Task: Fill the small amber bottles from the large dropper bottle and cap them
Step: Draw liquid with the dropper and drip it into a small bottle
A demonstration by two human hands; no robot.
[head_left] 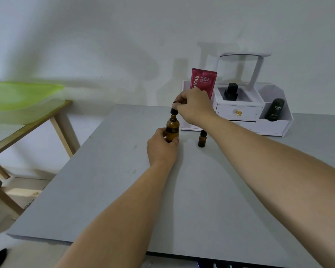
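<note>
Left hand (161, 147) grip closed around base of large amber bottle (172, 130), upright on grey table (124, 190). Right hand (194, 107) pinches black dropper cap (173, 111), lifted just above the bottle's open neck. Small capped amber bottle (202, 139) stands near, to the right, in front of white organizer (275, 128).
</note>
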